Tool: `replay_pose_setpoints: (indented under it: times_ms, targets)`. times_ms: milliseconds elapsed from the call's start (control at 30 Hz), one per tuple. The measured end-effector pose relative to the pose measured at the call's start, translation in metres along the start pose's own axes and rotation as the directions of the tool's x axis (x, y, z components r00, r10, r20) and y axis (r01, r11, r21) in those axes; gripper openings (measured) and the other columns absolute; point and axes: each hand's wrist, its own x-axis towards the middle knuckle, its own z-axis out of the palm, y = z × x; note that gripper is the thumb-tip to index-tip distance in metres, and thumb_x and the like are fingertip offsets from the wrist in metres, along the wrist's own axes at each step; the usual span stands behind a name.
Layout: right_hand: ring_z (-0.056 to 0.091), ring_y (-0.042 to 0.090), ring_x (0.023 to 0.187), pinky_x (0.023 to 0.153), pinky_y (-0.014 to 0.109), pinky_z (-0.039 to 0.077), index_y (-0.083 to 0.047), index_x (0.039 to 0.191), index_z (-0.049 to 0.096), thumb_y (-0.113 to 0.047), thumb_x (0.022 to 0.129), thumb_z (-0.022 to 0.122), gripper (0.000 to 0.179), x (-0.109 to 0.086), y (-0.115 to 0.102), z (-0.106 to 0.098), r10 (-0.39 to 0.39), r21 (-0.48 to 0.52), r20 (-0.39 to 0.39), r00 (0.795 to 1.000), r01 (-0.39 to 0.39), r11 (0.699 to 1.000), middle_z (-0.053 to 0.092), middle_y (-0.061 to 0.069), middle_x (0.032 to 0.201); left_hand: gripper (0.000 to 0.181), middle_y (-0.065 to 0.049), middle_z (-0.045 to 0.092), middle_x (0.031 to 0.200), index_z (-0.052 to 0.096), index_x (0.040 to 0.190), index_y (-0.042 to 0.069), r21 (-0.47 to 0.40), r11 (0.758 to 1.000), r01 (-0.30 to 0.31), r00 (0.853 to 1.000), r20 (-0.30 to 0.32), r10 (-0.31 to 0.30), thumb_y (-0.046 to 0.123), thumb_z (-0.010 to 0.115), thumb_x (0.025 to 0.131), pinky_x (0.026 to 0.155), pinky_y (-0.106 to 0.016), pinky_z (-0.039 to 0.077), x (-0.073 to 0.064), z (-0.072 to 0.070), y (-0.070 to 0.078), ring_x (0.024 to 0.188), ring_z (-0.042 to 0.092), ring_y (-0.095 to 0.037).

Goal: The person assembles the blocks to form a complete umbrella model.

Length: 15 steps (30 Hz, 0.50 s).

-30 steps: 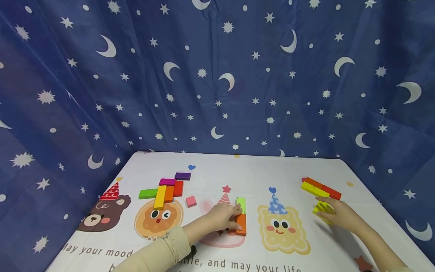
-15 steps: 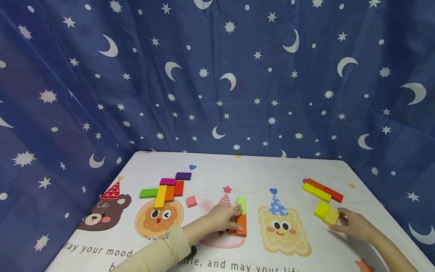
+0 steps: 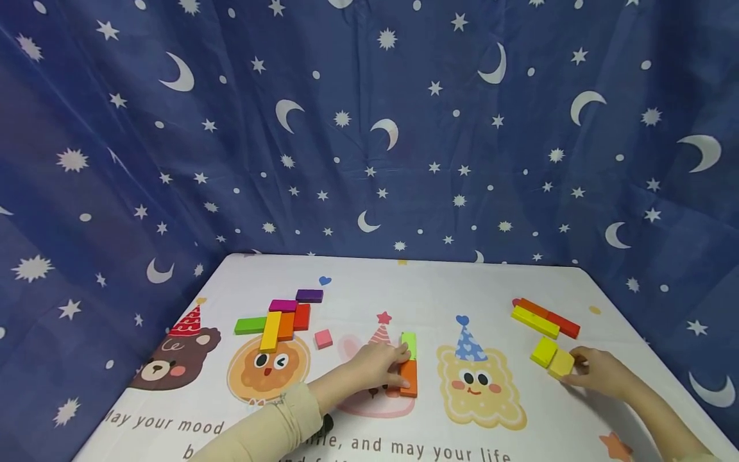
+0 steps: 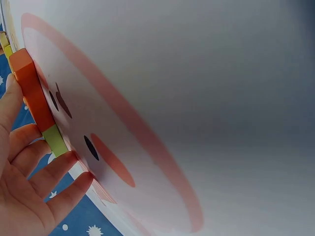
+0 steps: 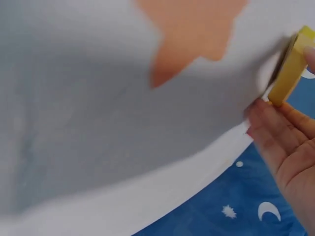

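My left hand rests against two blocks laid end to end in the head view. Its thumb touches the orange block; its index finger is at the light green block. The left wrist view shows the other fingers fairly straight beside the light green block. On the right, my right hand pinches a pale yellow block between thumb and fingers. That block sits against a bright yellow block. In the right wrist view, the pale yellow block is partly cut off by the frame edge.
Beyond the right hand, a yellow bar lies along an orange block and a red block. At left lies a cluster with a green block and a purple block. A pink cube sits nearby.
My right hand has shifted from over the yellow blocks to their near right side, uncovering the bright yellow one while gripping the pale one. The left hand stays in place.
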Motion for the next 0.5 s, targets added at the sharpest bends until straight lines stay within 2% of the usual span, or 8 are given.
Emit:
replay_pose_setpoints:
  times_ms: [100, 233, 400, 500]
  targets:
    - [0.063, 0.031, 0.086, 0.076, 0.046, 0.055, 0.017, 0.103, 0.058, -0.030, 0.073, 0.079, 0.059, -0.001, -0.002, -0.004, -0.010, 0.009, 0.010, 1.000, 0.010, 1.000, 0.065, 0.020, 0.094, 0.059, -0.001, 0.055, 0.137, 0.060, 0.129, 0.018, 0.009, 1.000, -0.004, 1.000, -0.001, 0.004, 0.048, 0.069, 0.079, 0.096, -0.029, 0.048, 0.001, -0.001, 0.000, 0.120, 0.057, -0.020]
    - [0.059, 0.025, 0.080, 0.073, 0.045, 0.054, 0.017, 0.101, 0.058, -0.029, 0.073, 0.078, 0.058, 0.000, -0.007, -0.011, -0.013, -0.033, 0.032, 0.999, 0.015, 0.999, 0.065, 0.016, 0.088, 0.059, -0.002, 0.055, 0.137, 0.060, 0.129, 0.018, 0.010, 1.000, -0.013, 1.000, -0.002, 0.013, 0.048, 0.068, 0.079, 0.096, -0.029, 0.048, 0.002, -0.002, 0.001, 0.119, 0.057, -0.020]
    - [0.060, 0.024, 0.077, 0.070, 0.043, 0.054, 0.016, 0.099, 0.060, -0.027, 0.073, 0.076, 0.052, -0.003, -0.015, -0.019, -0.069, -0.078, 0.006, 0.998, 0.069, 0.995, 0.066, 0.013, 0.086, 0.059, -0.001, 0.054, 0.138, 0.059, 0.129, 0.019, 0.008, 1.000, -0.001, 1.000, 0.007, 0.001, 0.048, 0.068, 0.079, 0.095, -0.029, 0.049, 0.001, -0.001, -0.001, 0.120, 0.057, -0.020]
    - [0.063, 0.028, 0.080, 0.071, 0.044, 0.055, 0.017, 0.101, 0.059, -0.026, 0.074, 0.076, 0.053, -0.004, -0.020, -0.017, -0.105, -0.066, -0.018, 0.994, 0.104, 0.992, 0.067, 0.018, 0.089, 0.059, -0.001, 0.054, 0.138, 0.059, 0.129, 0.018, 0.001, 1.000, 0.000, 1.000, 0.009, 0.000, 0.048, 0.069, 0.079, 0.095, -0.029, 0.049, 0.000, -0.001, -0.001, 0.121, 0.056, -0.020]
